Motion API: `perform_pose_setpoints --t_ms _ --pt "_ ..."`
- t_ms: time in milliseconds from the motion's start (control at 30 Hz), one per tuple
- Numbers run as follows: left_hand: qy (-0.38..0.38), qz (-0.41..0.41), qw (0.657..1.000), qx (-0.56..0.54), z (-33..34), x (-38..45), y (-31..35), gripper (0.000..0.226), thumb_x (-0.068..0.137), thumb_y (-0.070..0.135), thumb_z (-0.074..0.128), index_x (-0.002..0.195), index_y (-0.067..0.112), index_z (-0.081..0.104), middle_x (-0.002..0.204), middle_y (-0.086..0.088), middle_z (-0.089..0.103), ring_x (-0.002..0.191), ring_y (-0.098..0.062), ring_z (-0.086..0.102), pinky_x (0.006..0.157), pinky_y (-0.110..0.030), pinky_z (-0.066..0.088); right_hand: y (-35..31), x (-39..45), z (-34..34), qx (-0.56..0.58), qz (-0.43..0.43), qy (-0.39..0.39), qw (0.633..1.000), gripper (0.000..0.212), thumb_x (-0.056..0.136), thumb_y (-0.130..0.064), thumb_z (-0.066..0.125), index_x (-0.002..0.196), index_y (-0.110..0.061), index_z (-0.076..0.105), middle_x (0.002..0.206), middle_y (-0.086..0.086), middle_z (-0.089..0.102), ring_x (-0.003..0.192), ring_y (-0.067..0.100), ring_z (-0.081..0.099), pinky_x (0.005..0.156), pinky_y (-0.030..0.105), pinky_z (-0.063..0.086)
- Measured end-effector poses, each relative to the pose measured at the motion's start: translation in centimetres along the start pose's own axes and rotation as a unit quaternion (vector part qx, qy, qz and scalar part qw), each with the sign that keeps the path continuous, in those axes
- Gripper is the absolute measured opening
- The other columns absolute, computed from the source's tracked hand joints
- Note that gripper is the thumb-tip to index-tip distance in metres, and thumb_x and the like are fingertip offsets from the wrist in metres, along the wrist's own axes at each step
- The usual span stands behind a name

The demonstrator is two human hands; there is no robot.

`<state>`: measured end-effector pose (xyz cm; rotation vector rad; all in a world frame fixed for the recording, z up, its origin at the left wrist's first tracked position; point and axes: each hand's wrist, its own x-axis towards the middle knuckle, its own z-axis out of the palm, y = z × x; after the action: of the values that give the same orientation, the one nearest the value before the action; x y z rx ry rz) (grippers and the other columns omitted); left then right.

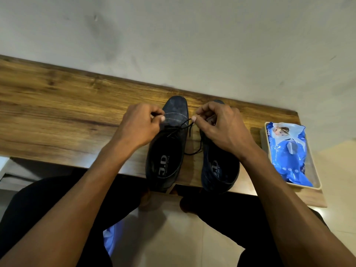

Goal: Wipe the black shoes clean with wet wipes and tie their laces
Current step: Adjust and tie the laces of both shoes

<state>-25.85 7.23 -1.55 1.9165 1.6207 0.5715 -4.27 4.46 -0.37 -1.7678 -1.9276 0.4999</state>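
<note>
Shoes are sitting side by side on the wooden bench (57,105), toes pointing away from me, so I am reaching the laces easily. I am pinching one lace (187,125) end of the left shoe (169,143) in my left hand (138,126) and the other in my right hand (221,128), pulling them apart above it. I think I am tying a knot. The right shoe (217,170) is lying under my right hand. The wet wipes pack (289,151) is waiting in a tray (316,180) nearby.
</note>
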Motion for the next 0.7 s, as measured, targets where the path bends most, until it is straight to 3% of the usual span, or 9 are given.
perform_pose_setpoints --t_ms 67,167,233,567,700 --pt "-0.05 -0.051 0.997 0.04 -0.7 0.0 -0.8 0.022 0.092 0.031 0.07 0.108 0.017 0.074 0.108 0.0 0.072 0.095 -0.017 0.066 0.087 -0.035 0.053 -0.6 -0.7 0.7 -0.01 0.005 -0.058 0.998 0.047 0.085 -0.054 0.071 0.118 -0.02 0.066 0.098 -0.009 0.071 0.082 0.001 0.065 0.076 0.021 0.056" --pt "-0.125 -0.087 0.987 0.053 -1.1 -0.4 -1.1 0.032 0.087 0.043 0.073 0.104 0.016 0.074 0.099 0.001 0.072 0.087 -0.015 0.066 0.084 -0.035 0.055 -1.6 -1.4 2.6 -0.08 0.006 -0.137 0.987 0.076 0.079 -0.061 0.074 0.139 -0.018 0.053 0.125 0.003 0.067 0.11 0.018 0.064 0.095 0.038 0.055" --pt "-0.14 -0.089 0.986 0.021 -1.3 -0.5 -0.8 0.033 0.085 0.044 0.075 0.104 0.017 0.076 0.094 0.001 0.071 0.085 -0.014 0.067 0.085 -0.038 0.058 -2.0 -1.5 3.5 -0.114 -0.003 -0.115 0.987 0.074 0.081 -0.055 0.076 0.14 -0.016 0.052 0.129 0.006 0.064 0.118 0.025 0.059 0.099 0.043 0.051" --pt "-0.101 -0.129 0.985 0.06 -1.8 -0.4 -0.7 0.052 0.064 0.029 0.094 0.11 0.015 0.074 0.098 -0.004 0.073 0.085 -0.022 0.069 0.084 -0.042 0.059 -2.9 -0.7 5.7 -0.063 -0.013 -0.047 0.997 0.052 0.087 -0.043 0.072 0.13 -0.015 0.062 0.112 0.003 0.068 0.095 0.021 0.067 0.09 0.042 0.054" --pt "-0.063 -0.083 0.991 0.083 -1.3 -0.5 0.1 0.056 0.072 0.039 0.087 0.118 0.014 0.07 0.108 -0.004 0.072 0.094 -0.018 0.065 0.079 -0.031 0.051 -2.4 -0.7 4.6 -0.038 -0.011 -0.051 0.998 0.048 0.088 -0.049 0.071 0.124 -0.017 0.066 0.114 -0.001 0.072 0.086 0.009 0.069 0.084 0.033 0.059"
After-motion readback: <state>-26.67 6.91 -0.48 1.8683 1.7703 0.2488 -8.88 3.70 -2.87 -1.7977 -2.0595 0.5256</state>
